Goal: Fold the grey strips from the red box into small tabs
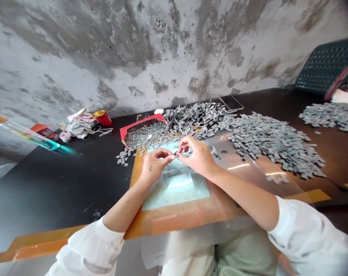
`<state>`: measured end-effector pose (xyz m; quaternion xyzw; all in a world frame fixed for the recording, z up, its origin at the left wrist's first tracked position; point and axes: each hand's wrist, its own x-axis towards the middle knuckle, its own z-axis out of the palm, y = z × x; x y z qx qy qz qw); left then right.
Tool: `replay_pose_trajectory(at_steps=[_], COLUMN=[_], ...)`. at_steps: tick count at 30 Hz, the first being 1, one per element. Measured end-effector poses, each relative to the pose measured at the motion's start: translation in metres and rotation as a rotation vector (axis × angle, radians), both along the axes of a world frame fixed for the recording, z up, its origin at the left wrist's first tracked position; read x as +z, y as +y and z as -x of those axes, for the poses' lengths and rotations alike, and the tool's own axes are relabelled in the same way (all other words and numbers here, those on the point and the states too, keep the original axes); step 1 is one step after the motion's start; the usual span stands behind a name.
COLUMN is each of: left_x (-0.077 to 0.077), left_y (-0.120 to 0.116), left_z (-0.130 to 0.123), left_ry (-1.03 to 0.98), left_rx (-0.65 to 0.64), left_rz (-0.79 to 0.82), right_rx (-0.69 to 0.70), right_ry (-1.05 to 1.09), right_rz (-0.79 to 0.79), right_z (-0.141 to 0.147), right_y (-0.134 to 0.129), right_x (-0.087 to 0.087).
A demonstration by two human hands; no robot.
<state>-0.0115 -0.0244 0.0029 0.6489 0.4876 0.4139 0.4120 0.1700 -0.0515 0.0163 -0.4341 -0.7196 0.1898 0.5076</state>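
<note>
Over a light, taped-down work sheet, my left hand and my right hand meet with fingertips nearly touching. Both pinch a small dark grey piece, mostly covered by the fingers, so its exact kind is not visible. Just beyond my left hand, a red box lies with its open side facing me, holding small grey pieces that spill onto the table. Beside my right hand, a curved grey strip and a few other bits rest on the clear plastic sheet.
Curved grey strips are heaped behind my hands, and flat grey pieces to the right. A phone lies near the wall. At the left are a red cup, crumpled cloth and a clear tube. A dark basket stands back right.
</note>
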Motion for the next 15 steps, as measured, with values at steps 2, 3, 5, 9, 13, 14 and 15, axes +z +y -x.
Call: replay_pose_trajectory(at_steps=[2,3,5,9,13,14,15], left_x=[0.001,0.001,0.0,-0.005,0.001,0.006,0.013], left_y=[0.0,0.0,0.0,0.004,-0.002,-0.008,-0.016], left_z=[0.001,0.002,0.003,0.003,0.0,0.001,0.003], left_ry=[0.015,0.021,0.031,0.047,0.1,0.109,0.101], left_rx=[-0.007,-0.008,-0.004,-0.007,-0.007,0.007,0.042], left_rz=[0.0,0.005,0.014,-0.017,-0.082,-0.136,-0.223], right_rx=[-0.005,-0.009,-0.013,0.034,0.112,0.107,0.089], right_ry=[-0.009,-0.016,-0.035,-0.056,-0.025,-0.016,-0.01], right_rz=[-0.002,-0.004,-0.011,-0.002,0.107,0.126,0.137], right_z=[0.0,0.0,0.0,-0.001,-0.005,-0.007,-0.008], right_y=[0.001,0.001,0.003,0.006,0.01,0.011,0.013], right_x=[-0.002,-0.002,-0.004,-0.006,-0.008,-0.009,-0.01])
